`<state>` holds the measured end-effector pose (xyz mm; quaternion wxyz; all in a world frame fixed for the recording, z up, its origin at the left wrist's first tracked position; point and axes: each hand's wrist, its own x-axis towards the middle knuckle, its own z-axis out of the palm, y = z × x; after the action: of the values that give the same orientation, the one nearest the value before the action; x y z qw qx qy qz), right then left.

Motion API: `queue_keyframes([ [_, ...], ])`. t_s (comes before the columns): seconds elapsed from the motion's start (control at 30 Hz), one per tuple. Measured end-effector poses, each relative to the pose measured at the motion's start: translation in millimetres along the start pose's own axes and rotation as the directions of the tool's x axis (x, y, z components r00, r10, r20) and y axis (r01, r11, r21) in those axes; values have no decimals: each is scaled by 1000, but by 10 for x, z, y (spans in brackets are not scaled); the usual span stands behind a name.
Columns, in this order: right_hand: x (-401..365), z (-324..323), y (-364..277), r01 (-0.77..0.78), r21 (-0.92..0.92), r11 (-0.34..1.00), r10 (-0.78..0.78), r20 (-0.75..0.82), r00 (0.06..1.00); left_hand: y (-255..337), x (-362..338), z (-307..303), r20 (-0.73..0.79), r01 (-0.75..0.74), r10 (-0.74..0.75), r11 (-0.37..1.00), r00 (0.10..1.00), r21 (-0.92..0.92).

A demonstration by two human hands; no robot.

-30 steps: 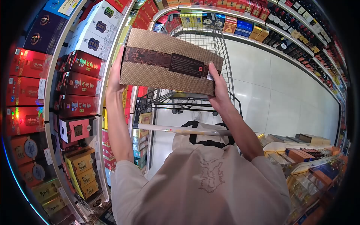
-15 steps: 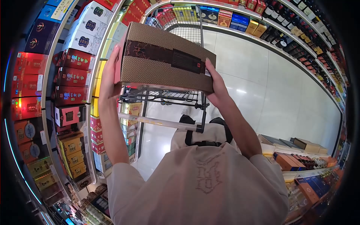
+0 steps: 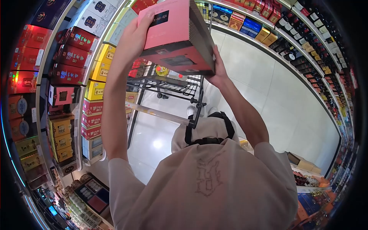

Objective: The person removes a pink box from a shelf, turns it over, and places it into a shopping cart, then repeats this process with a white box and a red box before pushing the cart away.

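A large box (image 3: 172, 36) with pink faces and a brown patterned side is held up in front of me, tilted, above a shopping cart (image 3: 168, 86). My left hand (image 3: 134, 38) is closed on its left edge, the fingers lying over the pink face near a dark label. At the box's lower right corner, my right hand (image 3: 219, 73) grips the brown side, thumb upward. Below the box, a red-capped container with yellow contents (image 3: 161, 70) shows in the cart. The box hides much of the basket.
Shelves on the left hold stacked red boxes (image 3: 70, 55), yellow boxes (image 3: 96, 91) and white boxes (image 3: 92, 21). Wine bottles (image 3: 293, 51) line a curved shelf at the right. The cart's handle bar (image 3: 161, 114) crosses in front of my legs, over pale floor tiles (image 3: 253, 88).
Both hands have turned the box, so pink faces now show where the brown patterned side did. It has moved up, and the red-capped container in the cart has come into view.
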<state>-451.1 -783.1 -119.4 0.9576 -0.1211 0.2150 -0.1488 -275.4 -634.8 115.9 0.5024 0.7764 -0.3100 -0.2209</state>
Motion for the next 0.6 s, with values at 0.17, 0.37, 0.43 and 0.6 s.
queue_keyframes([
  [0.17, 46, 49, -210, -49, -39, 998, 48, -30, 998, -26, 121, 71, -12, -87, 87, 996, 996, -30],
  [0.37, 370, -133, -753, -37, -172, 984, 53, 90, 995, -40, 146, 434, -116, -18, -26, 930, 993, -366],
  [0.43, 464, -154, -1054, -96, -209, 973, 116, 84, 990, -33, 172, 658, -140, 32, -155, 772, 978, -635],
  [0.6, 696, -267, -1818, -183, -372, 910, 207, 24, 978, 75, 253, 1260, -151, 146, -415, 601, 897, -786],
])
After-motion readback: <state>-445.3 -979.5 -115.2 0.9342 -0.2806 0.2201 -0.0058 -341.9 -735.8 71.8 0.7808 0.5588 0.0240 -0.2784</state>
